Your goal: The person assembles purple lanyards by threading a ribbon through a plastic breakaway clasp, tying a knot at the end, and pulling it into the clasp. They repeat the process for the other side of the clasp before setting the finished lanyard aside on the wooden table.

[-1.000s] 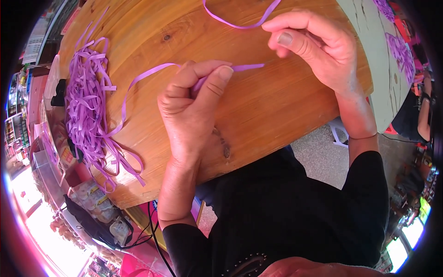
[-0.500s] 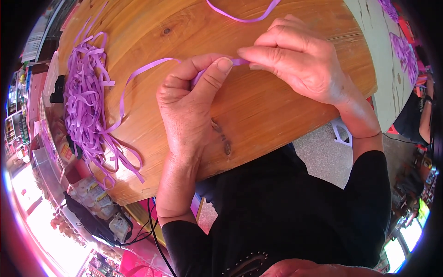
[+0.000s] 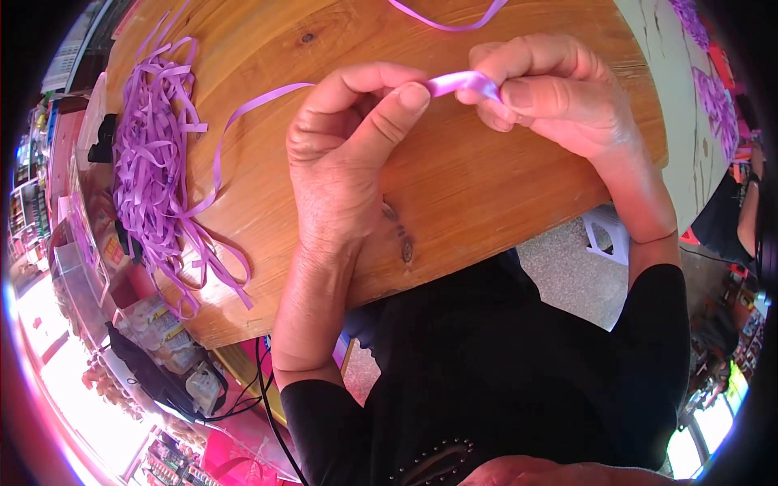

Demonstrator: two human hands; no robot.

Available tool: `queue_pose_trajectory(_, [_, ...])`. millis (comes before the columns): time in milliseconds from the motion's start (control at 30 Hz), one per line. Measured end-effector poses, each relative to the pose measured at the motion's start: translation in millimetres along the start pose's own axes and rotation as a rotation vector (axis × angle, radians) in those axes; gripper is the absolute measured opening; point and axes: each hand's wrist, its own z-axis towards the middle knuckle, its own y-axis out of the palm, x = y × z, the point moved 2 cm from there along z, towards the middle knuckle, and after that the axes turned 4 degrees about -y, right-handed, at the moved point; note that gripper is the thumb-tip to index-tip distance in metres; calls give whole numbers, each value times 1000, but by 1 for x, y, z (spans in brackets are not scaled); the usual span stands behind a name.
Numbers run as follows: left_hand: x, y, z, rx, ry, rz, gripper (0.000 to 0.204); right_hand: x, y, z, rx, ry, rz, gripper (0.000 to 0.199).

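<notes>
A shiny purple ribbon (image 3: 455, 83) runs between my two hands above the wooden table. My left hand (image 3: 348, 146) pinches it between thumb and index finger. To the right, my right hand (image 3: 559, 93) grips the other part, where the ribbon folds over at the fingertips; the exact shape of that fold is partly hidden by the fingers. From behind my left hand a ribbon strand (image 3: 263, 99) curves left and down to a tangled heap of purple ribbon (image 3: 154, 154) on the table's left side. Another purple ribbon length (image 3: 450, 27) curves across the far edge of view.
The wooden table (image 3: 502, 194) has a curved near edge close to my body. Beyond its right side stands a pale table (image 3: 689, 154) with more purple ribbon (image 3: 717, 113). A white plastic stool (image 3: 606, 231) is below on the floor. Black cables (image 3: 263, 389) hang at lower left.
My right hand has moved a little right and turned, its fingers now curled around the ribbon. More ribbon shows between the hands. My left hand has shifted slightly up and right.
</notes>
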Motion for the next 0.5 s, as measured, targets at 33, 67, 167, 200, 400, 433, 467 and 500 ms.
queue_pose_trajectory(33, [-1,1,0,-20,13,-38,13,2,1,0,-21,-37,41,32])
queue_pose_trajectory(67, [-2,2,0,-39,25,-77,14,6,1,0,0,-51,36,32])
queue_pose_trajectory(167, [-10,6,-4,11,51,-98,14,11,6,-2,69,-56,-33,29])
queue_pose_trajectory(200, [-12,7,-5,23,96,-35,13,10,8,-3,96,-35,-98,26])
queue_pose_trajectory(400, [-23,13,-8,84,319,163,14,1,22,1,79,-345,-837,29])
queue_pose_trajectory(433, [-23,13,-8,83,331,180,14,1,23,1,89,-384,-937,30])
queue_pose_trajectory(467, [-24,13,-8,82,343,197,15,1,24,1,84,-420,-1016,31])
queue_pose_trajectory(500, [-24,13,-8,67,338,209,15,2,25,0,91,-461,-1087,33])
